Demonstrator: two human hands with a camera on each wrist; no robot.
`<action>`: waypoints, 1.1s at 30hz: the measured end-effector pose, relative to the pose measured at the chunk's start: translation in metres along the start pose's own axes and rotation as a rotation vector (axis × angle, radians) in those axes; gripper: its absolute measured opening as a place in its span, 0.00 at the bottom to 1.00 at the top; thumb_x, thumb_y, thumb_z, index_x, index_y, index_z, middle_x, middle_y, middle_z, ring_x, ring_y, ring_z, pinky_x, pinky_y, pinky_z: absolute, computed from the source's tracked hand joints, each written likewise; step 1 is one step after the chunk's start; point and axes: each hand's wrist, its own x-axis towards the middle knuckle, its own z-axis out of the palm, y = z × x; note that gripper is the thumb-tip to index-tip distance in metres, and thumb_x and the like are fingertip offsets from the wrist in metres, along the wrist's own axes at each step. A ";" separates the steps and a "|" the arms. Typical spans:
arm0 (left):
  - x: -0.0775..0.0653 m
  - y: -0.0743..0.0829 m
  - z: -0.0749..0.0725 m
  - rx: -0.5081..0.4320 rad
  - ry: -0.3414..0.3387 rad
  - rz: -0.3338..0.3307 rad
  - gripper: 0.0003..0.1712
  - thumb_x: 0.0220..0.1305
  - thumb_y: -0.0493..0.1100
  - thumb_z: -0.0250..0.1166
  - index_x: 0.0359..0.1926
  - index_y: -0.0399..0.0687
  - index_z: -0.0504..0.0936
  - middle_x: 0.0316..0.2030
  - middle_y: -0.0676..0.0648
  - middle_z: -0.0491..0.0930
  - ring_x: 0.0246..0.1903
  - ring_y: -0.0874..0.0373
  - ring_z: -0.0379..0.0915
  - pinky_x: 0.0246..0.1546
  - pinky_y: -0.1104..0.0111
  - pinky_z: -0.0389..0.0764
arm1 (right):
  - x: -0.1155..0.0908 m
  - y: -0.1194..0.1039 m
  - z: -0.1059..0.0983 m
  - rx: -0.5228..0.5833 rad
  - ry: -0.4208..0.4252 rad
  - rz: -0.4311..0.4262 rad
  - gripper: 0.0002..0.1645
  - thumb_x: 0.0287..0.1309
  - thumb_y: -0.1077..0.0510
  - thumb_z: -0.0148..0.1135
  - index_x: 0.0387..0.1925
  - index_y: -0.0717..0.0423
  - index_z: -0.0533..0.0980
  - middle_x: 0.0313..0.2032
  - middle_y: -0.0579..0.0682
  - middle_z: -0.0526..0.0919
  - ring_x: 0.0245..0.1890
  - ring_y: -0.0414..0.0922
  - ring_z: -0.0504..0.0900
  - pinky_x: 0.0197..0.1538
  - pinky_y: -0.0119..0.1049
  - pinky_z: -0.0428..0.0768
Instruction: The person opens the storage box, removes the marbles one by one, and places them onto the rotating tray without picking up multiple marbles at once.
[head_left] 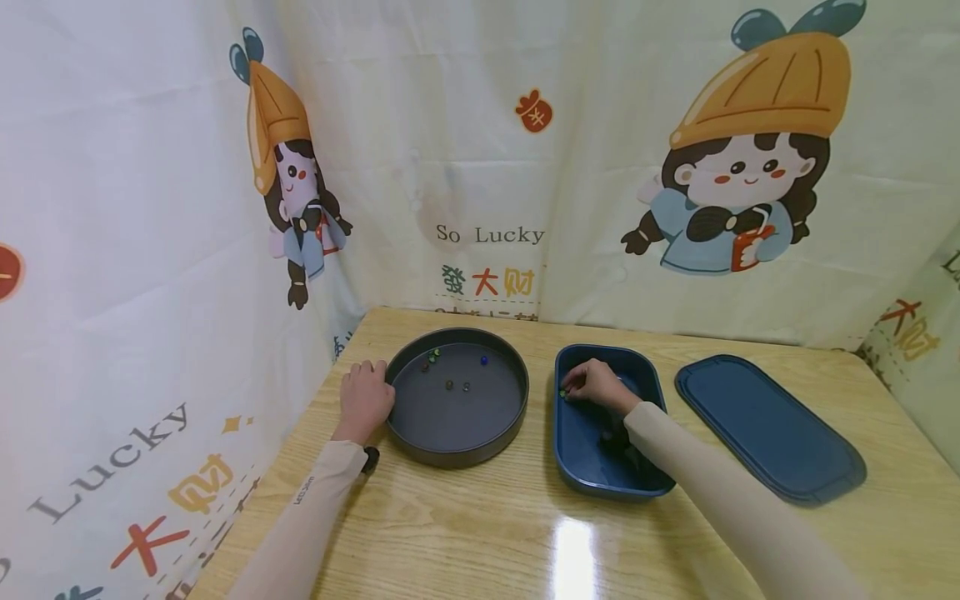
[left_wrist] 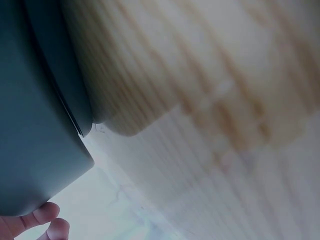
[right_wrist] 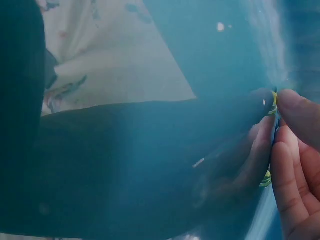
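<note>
A round dark grey pan (head_left: 457, 457) stands on the table, and several small glass marbles lie in it, among them a blue marble (head_left: 483, 361). My left hand (head_left: 364, 398) grips the pan's left rim; in the left wrist view its fingertips (left_wrist: 47, 212) touch the pan's grey wall (left_wrist: 45, 165). Inside the blue rectangular box (head_left: 592, 479), my right hand (head_left: 600, 385) reaches to the left wall. Close up, the thumb and fingers pinch a yellow-green marble (right_wrist: 273, 103) against the shiny wall. A second yellow-green spot (right_wrist: 266, 179) shows lower down, partly behind the fingers.
A dark blue lid (head_left: 772, 429) lies flat on the table to the right of the box. The wooden table (head_left: 450, 533) has a bright glare near its front. A printed cloth (head_left: 480, 167) hangs behind the table and along its left side.
</note>
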 end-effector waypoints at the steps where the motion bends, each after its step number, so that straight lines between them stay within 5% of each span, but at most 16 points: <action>1: 0.000 0.000 0.000 0.000 0.002 0.001 0.14 0.56 0.36 0.56 0.44 0.36 0.75 0.33 0.37 0.74 0.33 0.43 0.67 0.35 0.53 0.71 | 0.000 0.000 0.000 -0.004 -0.005 -0.002 0.07 0.46 0.69 0.68 0.31 0.63 0.84 0.30 0.55 0.86 0.27 0.37 0.83 0.32 0.29 0.80; 14: 0.002 -0.001 0.001 0.005 0.000 -0.009 0.14 0.56 0.36 0.56 0.44 0.36 0.75 0.33 0.37 0.73 0.33 0.43 0.67 0.35 0.53 0.71 | 0.002 -0.003 -0.002 -0.105 -0.050 -0.054 0.06 0.45 0.68 0.69 0.29 0.60 0.84 0.29 0.52 0.86 0.27 0.36 0.81 0.32 0.29 0.80; 33: 0.001 0.000 0.001 -0.019 -0.033 -0.026 0.10 0.56 0.36 0.55 0.40 0.37 0.73 0.32 0.37 0.72 0.33 0.43 0.66 0.35 0.54 0.68 | -0.008 -0.026 -0.028 -0.021 -0.044 -0.053 0.04 0.48 0.65 0.69 0.30 0.57 0.84 0.28 0.50 0.87 0.27 0.37 0.82 0.32 0.29 0.79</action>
